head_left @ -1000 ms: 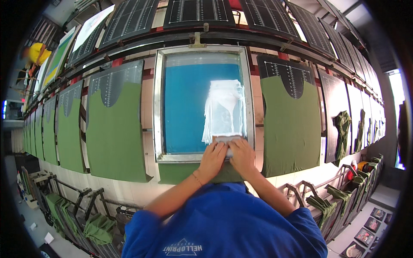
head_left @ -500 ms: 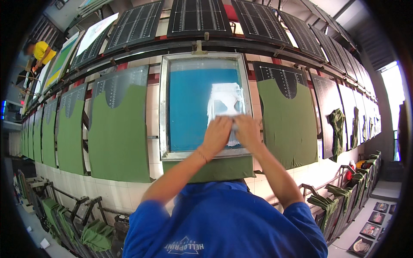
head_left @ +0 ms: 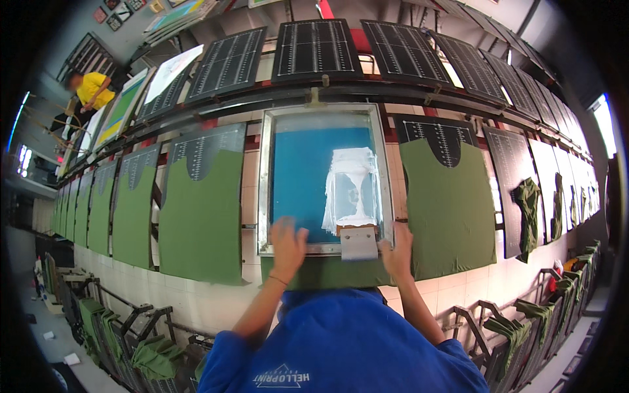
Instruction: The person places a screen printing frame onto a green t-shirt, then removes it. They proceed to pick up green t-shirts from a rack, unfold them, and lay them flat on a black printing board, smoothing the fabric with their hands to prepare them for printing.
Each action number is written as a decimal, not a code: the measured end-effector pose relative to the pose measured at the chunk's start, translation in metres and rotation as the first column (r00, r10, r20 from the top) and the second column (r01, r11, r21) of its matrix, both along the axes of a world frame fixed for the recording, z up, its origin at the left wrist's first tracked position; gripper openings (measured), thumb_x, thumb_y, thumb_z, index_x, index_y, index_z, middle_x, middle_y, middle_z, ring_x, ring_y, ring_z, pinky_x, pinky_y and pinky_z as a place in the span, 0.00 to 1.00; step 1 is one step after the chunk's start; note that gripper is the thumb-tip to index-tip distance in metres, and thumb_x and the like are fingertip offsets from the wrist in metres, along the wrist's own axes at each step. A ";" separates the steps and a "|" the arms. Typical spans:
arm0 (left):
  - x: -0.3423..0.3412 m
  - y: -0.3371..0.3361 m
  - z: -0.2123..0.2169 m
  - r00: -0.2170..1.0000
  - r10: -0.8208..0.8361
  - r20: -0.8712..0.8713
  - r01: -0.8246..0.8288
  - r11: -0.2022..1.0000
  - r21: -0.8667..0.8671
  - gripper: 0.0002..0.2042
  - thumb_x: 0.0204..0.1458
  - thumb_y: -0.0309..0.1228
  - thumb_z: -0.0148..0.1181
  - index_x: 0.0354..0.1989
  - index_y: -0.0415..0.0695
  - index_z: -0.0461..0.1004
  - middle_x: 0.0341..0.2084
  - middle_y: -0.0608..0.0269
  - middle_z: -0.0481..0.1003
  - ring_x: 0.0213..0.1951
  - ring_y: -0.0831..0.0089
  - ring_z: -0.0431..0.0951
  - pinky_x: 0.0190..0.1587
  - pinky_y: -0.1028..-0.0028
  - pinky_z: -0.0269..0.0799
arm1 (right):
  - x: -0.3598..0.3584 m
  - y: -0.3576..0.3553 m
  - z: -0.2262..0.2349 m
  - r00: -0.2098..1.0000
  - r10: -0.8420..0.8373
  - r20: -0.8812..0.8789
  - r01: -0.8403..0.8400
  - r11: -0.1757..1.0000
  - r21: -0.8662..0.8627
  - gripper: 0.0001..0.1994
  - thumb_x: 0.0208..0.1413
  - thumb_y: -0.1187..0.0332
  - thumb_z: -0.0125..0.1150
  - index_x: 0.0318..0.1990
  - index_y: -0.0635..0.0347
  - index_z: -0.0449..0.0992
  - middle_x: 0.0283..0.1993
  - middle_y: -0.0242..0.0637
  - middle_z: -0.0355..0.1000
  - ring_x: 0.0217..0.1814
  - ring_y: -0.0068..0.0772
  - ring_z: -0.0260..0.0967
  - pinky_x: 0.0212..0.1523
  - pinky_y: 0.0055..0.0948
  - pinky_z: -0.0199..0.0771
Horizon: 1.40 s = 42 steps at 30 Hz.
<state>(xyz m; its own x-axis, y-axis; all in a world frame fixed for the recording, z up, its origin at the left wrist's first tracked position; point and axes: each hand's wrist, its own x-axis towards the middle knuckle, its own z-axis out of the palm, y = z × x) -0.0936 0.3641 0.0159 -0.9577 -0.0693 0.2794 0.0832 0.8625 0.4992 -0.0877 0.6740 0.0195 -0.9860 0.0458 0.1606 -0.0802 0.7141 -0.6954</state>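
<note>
Head view: left hand (head_left: 288, 250) and right hand (head_left: 398, 253), loosely open and empty at nine and three o'clock, have released the grey flat-plated squeegee (head_left: 359, 245); it rests at five o'clock on the silver-metal-framed blue screen (head_left: 298, 177), spreading apparently paused

The screen (head_left: 301, 177), silver-framed and mostly blue, lay with its long sides running from six to twelve o'clock. White ink (head_left: 352, 157) streaked its three-o'clock side, densest toward one. The squeegee (head_left: 358, 245), grey with a brown edge, rested at five, by the ink's near end, its handle overlapping the screen's six-o'clock rail.
</note>
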 end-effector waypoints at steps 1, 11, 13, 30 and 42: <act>-0.003 -0.024 -0.007 0.983 0.172 -0.065 -0.171 0.985 0.013 0.21 0.59 0.38 0.59 0.54 0.35 0.71 0.53 0.42 0.71 0.56 0.46 0.68 0.60 0.52 0.62 | -0.009 0.007 -0.011 0.993 -0.119 -0.003 0.119 0.992 -0.035 0.22 0.57 0.68 0.56 0.58 0.69 0.69 0.62 0.53 0.65 0.68 0.55 0.58 0.69 0.46 0.56; 0.003 -0.112 -0.060 0.867 0.368 0.336 -0.452 0.864 0.221 0.25 0.64 0.47 0.51 0.52 0.33 0.74 0.47 0.37 0.75 0.51 0.43 0.74 0.56 0.53 0.66 | -0.050 0.007 -0.053 0.880 -0.210 0.426 0.419 0.768 -0.485 0.21 0.69 0.57 0.49 0.37 0.72 0.75 0.31 0.31 0.67 0.34 0.24 0.61 0.37 0.30 0.64; -0.003 -0.096 -0.042 0.878 0.365 0.308 -0.444 0.862 0.245 0.24 0.64 0.47 0.52 0.50 0.32 0.73 0.40 0.37 0.77 0.45 0.44 0.77 0.51 0.55 0.70 | -0.055 0.011 -0.058 0.887 -0.274 0.371 0.444 0.725 -0.527 0.22 0.69 0.56 0.50 0.37 0.72 0.75 0.31 0.30 0.67 0.33 0.23 0.60 0.35 0.30 0.63; 0.008 -0.333 0.004 0.828 0.547 0.128 -0.534 0.697 0.478 0.17 0.64 0.40 0.52 0.39 0.35 0.76 0.29 0.51 0.78 0.33 0.61 0.78 0.40 0.63 0.72 | -0.048 -0.223 -0.039 0.939 -0.147 0.311 0.328 0.654 -0.682 0.21 0.66 0.59 0.51 0.52 0.71 0.77 0.50 0.43 0.77 0.54 0.34 0.71 0.58 0.32 0.68; -0.029 -0.545 -0.049 0.864 0.492 0.107 -0.435 0.623 0.650 0.18 0.65 0.40 0.51 0.37 0.32 0.76 0.28 0.58 0.76 0.33 0.70 0.73 0.40 0.69 0.69 | -0.085 -0.454 -0.043 0.924 -0.297 0.242 0.379 0.805 -0.457 0.23 0.65 0.55 0.48 0.44 0.69 0.79 0.46 0.57 0.76 0.53 0.58 0.72 0.55 0.45 0.69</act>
